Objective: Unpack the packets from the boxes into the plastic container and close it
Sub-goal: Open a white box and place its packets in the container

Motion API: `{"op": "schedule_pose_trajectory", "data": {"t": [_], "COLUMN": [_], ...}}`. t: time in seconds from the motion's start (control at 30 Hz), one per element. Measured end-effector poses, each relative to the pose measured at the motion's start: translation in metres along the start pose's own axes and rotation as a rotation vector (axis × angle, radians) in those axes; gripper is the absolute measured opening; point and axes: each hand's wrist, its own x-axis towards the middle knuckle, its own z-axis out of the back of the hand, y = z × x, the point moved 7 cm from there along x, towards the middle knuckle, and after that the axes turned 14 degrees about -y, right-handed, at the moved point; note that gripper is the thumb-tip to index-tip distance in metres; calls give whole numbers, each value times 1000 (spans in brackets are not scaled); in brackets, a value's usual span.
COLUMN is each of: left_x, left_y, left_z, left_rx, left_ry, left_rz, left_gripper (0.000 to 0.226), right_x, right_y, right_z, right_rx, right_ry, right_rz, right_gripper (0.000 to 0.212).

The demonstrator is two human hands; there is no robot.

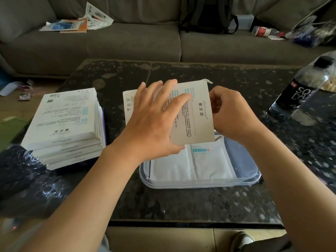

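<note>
Fingers [160, 91] of the left hand [154, 124] lie splayed and straight across the face of a flat white box [197, 113], thumb at its lower edge. The right hand [231, 113] is curled, pinching the box's right end. The box hangs tilted just above the clear plastic container [181, 186], which sits open on the dark tabletop [181, 206] w/ white packets [205, 164] already lying flat inside. A stack of boxes [63, 124] waits at left, prob. not yet emptied. Step in hand, by the look of it: emptying this box. Best done w/ the open end aimed down over the container, left palm steadying, right hand drawing packets out flat so they stack level & the lid can close later.
</note>
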Motion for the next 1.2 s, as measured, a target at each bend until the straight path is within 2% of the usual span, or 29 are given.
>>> {"op": "schedule_pose_trajectory", "data": {"t": [0.23, 0.4, 0.5, 0.57, 0.63, 0.67, 0.77, 0.87, 0.93, 1.0, 1.1, 1.17, 1.2], "left_x": [0, -2, -3, -4, -4, -4, -5, -6, -6, -6, -7, -7, -7], "left_y": [11, 21, 26, 27, 29, 30, 33, 35, 35, 36, 37, 36, 36], "left_z": [2, 2, 2, 1, 0, 0, -2, -3, -3, -3, -2, -1, -1], "left_rx": [30, 55, 54, 47, 42, 44, 60, 74, 78, 85, 101, 111, 114], "left_ry": [7, 49, 65, 71, 77, 81, 101, 125, 135, 138, 147, 143, 141], "left_rz": [16, 40, 64, 76, 93, 100, 118, 130, 143, 152, 154, 153, 153], "left_gripper": [107, 110, 108, 107, 106, 106, 106, 106, 106, 106, 107, 106, 106], "right_x": [-2, 1, 2, 4, 5, 5, 7, 5, 1, -2, -4, -2, 0], "right_y": [-2, -13, -19, -19, -15, -12, -9, -8, -3, -1, 7, 4, 1], "right_z": [5, 16, 29, 43, 59, 67, 86, 89, 90, 89, 91, 93, 95], "right_rx": [168, 297, 386, 468, 550, 558, 534, 708, 769, 721, 595, 418, 374], "right_ry": [18, -29, -85, -121, -132, -146, -160, -36, 67, 115, 110, 37, -22], "right_rz": [-79, -209, -325, -342, -291, -253, -196, -262, -239, -158, 28, 132, 146], "right_gripper": [9, 6, 13, 29, 47, 48, 29, 54, 64, 59, 7, 33, 38]}}
